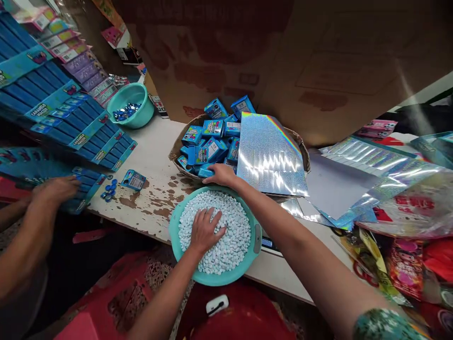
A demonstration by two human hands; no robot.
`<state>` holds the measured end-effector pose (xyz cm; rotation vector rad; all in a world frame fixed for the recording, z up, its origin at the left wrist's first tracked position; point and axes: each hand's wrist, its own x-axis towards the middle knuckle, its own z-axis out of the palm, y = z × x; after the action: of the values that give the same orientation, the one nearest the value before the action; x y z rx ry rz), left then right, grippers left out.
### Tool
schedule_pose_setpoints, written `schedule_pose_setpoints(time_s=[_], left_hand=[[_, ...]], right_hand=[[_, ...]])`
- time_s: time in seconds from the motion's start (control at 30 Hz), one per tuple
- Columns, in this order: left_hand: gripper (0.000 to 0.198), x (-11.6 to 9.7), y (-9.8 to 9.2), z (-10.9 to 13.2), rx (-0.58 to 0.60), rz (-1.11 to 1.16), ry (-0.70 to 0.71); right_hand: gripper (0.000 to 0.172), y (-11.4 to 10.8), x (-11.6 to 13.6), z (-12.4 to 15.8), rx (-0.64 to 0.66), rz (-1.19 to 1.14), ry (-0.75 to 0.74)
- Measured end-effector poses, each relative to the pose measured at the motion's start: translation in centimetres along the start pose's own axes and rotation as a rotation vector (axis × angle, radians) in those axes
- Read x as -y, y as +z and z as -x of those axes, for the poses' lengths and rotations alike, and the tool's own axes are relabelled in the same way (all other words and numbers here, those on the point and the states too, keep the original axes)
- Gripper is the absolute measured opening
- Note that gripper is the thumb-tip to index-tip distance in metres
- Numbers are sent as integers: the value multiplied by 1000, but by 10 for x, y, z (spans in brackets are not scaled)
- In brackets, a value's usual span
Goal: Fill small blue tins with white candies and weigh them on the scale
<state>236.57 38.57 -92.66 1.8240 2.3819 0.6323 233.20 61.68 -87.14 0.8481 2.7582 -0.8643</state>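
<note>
My left hand (205, 230) lies palm down in a teal bowl (176, 222) filled with small white candies (230, 236), its fingers dug into the heap. My right hand (221, 174) reaches past the bowl's far rim to a wicker basket (300, 141) piled with small blue boxes (208, 141). Its fingers curl around one blue box at the basket's near edge. A shiny holographic sheet (269, 156) lies across the right side of the basket.
Another person's hand (53, 189) at the left rests on stacked blue cartons (53, 108). A second teal bowl (130, 105) with blue pieces stands at the back. Holographic sheets (368, 160) and red packets (406, 264) crowd the right. A brown cardboard wall rises behind.
</note>
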Motion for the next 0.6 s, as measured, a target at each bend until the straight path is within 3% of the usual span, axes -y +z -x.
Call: schedule_pose_setpoints(time_s=[0.1,0.17,0.3,0.37,0.5,0.6], left_hand=[[29,11,8,-11,-74,-16,23],[25,16,10,-12,-109,-25,47],[17,15,10,-11,-134,123,2],[14,10,7,-14,-141,348,-169],[12,-6,-6,-25,-150,1054,-757],[18,-16,-17,-28,-118,1307,-953]], right_hand=[[49,-14,-3,8,-42,-21,4],[42,-29,-1,30,-137,-88,-12],[39,-45,5,109,-369,-638,-30],[35,-39,5,152,-419,-949,30],[35,-14,2,216,-462,-1480,142],[38,-3,-8,250,-397,-1746,314]])
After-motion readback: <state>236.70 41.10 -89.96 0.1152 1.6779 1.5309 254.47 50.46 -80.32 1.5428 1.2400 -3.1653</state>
